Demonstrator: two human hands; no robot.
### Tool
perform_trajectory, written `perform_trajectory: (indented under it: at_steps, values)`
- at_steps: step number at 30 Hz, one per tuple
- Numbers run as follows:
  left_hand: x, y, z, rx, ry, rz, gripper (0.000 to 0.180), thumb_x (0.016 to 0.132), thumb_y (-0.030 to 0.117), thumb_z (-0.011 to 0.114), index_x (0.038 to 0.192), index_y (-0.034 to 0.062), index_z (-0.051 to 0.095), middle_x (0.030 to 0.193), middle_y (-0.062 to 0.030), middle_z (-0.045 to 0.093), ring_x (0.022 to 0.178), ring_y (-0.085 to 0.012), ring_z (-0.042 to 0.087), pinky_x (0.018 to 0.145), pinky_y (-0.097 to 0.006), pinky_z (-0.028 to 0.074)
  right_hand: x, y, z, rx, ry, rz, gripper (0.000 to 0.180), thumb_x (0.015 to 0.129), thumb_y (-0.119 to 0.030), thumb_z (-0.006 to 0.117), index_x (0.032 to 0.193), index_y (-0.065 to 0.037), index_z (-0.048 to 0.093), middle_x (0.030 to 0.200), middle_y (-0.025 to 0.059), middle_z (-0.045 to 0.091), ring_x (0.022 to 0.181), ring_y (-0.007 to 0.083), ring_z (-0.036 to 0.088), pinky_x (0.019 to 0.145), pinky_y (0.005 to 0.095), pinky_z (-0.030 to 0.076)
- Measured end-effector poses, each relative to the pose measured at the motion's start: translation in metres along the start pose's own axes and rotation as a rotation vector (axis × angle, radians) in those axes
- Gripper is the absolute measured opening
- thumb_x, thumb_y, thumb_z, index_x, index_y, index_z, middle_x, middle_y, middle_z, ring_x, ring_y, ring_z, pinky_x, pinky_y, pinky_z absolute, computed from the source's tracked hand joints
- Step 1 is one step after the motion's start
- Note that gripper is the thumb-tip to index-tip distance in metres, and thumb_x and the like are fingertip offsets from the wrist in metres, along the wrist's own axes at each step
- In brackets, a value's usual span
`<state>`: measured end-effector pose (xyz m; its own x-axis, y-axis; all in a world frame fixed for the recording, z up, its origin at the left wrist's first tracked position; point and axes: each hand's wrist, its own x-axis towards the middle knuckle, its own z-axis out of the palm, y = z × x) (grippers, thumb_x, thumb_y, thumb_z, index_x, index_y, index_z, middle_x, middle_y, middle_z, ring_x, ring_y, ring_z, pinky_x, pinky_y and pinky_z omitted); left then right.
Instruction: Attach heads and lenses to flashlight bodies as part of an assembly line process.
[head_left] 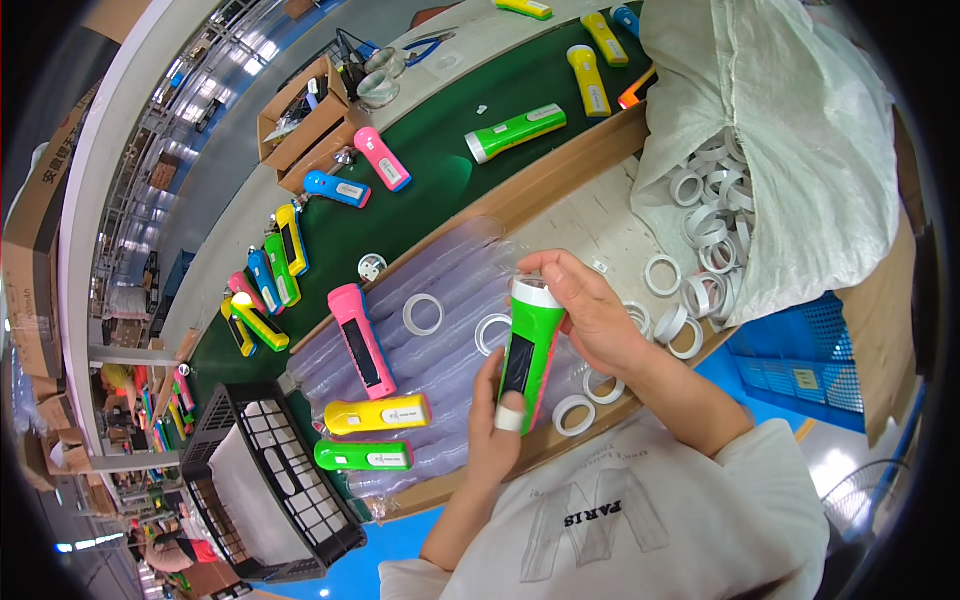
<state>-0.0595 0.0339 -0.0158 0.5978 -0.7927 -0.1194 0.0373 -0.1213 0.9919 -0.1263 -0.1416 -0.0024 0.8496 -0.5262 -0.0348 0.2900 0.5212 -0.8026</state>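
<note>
The left hand point(492, 445) grasps the lower body of a green flashlight point(532, 335), fingers wrapped round it, while the right hand point(588, 315) has its fingers closed about the white head rim, which points to 12 o'clock. From that flashlight, a pink flashlight point(361, 342) lies at 9 o'clock on clear ribbed plastic point(455, 365), with a yellow flashlight point(375, 413) at 8. A pale sack point(800, 210) spills white rings point(663, 275) at 2 o'clock; a green conveyor belt point(437, 165) runs past 11.

Green, dark-panelled flashlight point(535, 328), white head uppermost, between both hands point(594, 318)
</note>
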Motion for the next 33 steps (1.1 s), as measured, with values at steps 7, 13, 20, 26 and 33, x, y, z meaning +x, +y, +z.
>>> perform_trajectory:
  at_steps: [7, 13, 20, 26, 33]
  values:
    - [-0.008, 0.002, -0.002, -1.033, -0.528, -0.459, 0.055, 0.089, 0.034, 0.064, 0.128, 0.0015, 0.044, 0.093, -0.0126, 0.060, 0.075, -0.0207, 0.061, 0.065, -0.033, 0.053, -0.006, -0.003, 0.009, 0.340, -0.089, 0.067, 0.036, 0.094, -0.031, 0.060, 0.121, -0.010, 0.048, 0.107, 0.0108, 0.061, 0.101, 0.0210, 0.062, 0.085, 0.0348, 0.052]
    - [-0.014, 0.018, 0.017, -0.181, -0.215, -0.271, 0.038, 0.088, 0.017, 0.066, 0.119, 0.0024, 0.048, 0.089, -0.0097, 0.057, 0.064, -0.0169, 0.058, 0.055, -0.028, 0.048, -0.009, -0.001, 0.015, 0.311, -0.052, 0.066, 0.026, 0.090, -0.017, 0.064, 0.110, -0.010, 0.049, 0.106, 0.0140, 0.061, 0.102, 0.0269, 0.063, 0.089, 0.0384, 0.052]
    - [-0.030, 0.033, 0.018, -1.199, -0.595, -0.566, 0.058, 0.081, 0.019, 0.073, 0.128, 0.0037, 0.044, 0.079, -0.0082, 0.053, 0.058, -0.0168, 0.053, 0.049, -0.028, 0.042, -0.008, 0.017, 0.009, 0.642, -0.322, 0.010, 0.027, 0.080, -0.024, 0.069, 0.091, -0.013, 0.047, 0.102, 0.0140, 0.059, 0.100, 0.0308, 0.063, 0.100, 0.0458, 0.046]
    - [-0.023, 0.021, 0.015, 0.050, -0.198, -0.035, 0.048, 0.081, 0.013, 0.070, 0.123, 0.0029, 0.048, 0.086, -0.0080, 0.060, 0.065, -0.0141, 0.058, 0.057, -0.028, 0.048, -0.009, 0.011, 0.012, 0.532, -0.307, -0.128, 0.025, 0.081, -0.018, 0.068, 0.089, -0.013, 0.044, 0.101, 0.0157, 0.060, 0.098, 0.0316, 0.063, 0.098, 0.0471, 0.045]
    - [0.004, 0.010, 0.008, -0.225, -0.220, -0.352, 0.045, 0.082, 0.007, 0.067, 0.123, 0.0042, 0.049, 0.097, -0.0107, 0.062, 0.074, -0.0216, 0.064, 0.060, -0.031, 0.052, -0.006, 0.004, 0.000, 0.159, 0.004, -0.024, 0.019, 0.092, -0.021, 0.060, 0.101, -0.009, 0.047, 0.101, 0.0108, 0.060, 0.094, 0.0197, 0.060, 0.082, 0.0334, 0.050]
